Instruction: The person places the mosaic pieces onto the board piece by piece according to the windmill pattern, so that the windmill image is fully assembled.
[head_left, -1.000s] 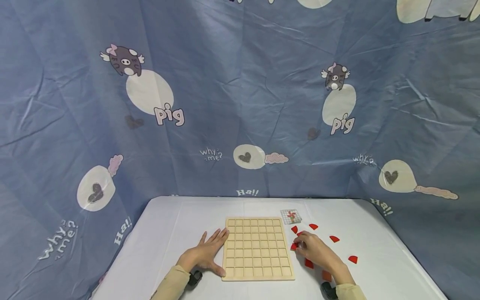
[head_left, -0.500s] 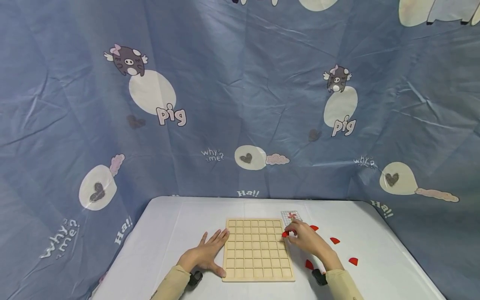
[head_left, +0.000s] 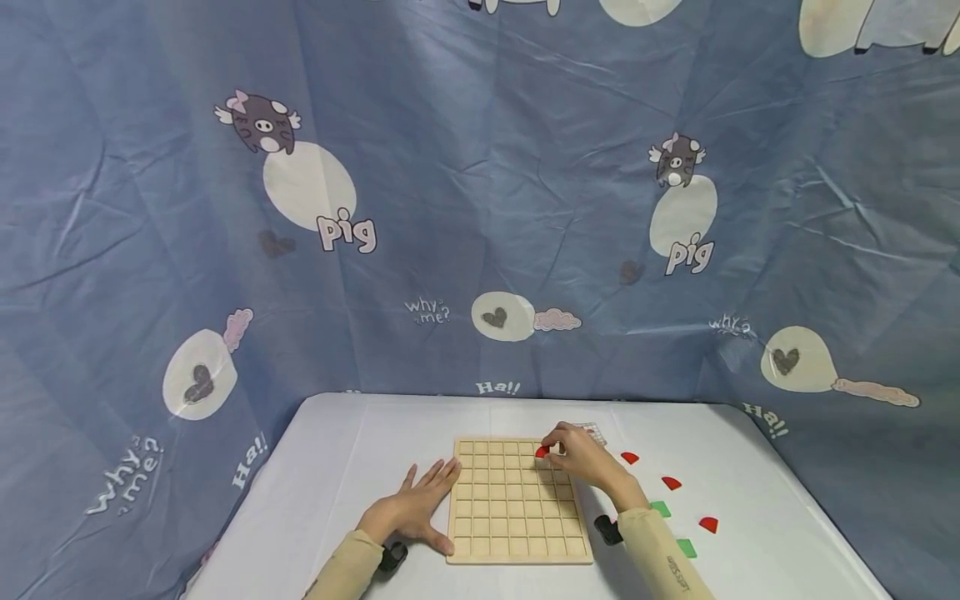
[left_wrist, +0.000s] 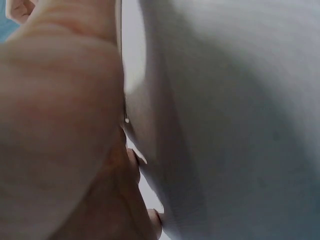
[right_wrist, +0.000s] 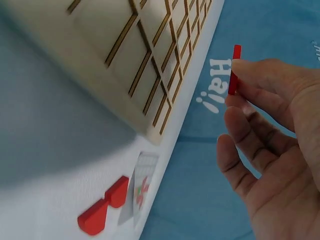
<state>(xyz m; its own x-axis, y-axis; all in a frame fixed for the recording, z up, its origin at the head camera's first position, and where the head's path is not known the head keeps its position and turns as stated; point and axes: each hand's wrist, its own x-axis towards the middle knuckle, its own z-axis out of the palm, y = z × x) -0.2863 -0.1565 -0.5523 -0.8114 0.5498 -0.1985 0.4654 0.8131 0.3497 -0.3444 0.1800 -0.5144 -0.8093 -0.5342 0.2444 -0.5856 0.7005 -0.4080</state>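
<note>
"Piece (right_wrist: 234,70), red, flat and thin: where was it?"

"Low in the head view, just right of centre, above the upper right cells of the board (head_left: 517,517) and apart from them. The right wrist view caught it edge-on, a narrow strip at upper right."

"And the fingers?"

"Thumb and forefinger of the right hand (head_left: 583,458) pinched it. The left hand (head_left: 412,507) lay with straight, splayed fingers at the board's left edge."

"What was the board like?"

"Pale wood, square, with a grid of square cells and brown-edged lines between."

"Anything around?"

"Red wedges (head_left: 671,482), each curved along one side, and flat green pieces (head_left: 686,547) at lower right. The right hand partly hid a gridded card (head_left: 595,433). Wrinkled blue cloth (head_left: 420,183) filled the upper frame."
</note>
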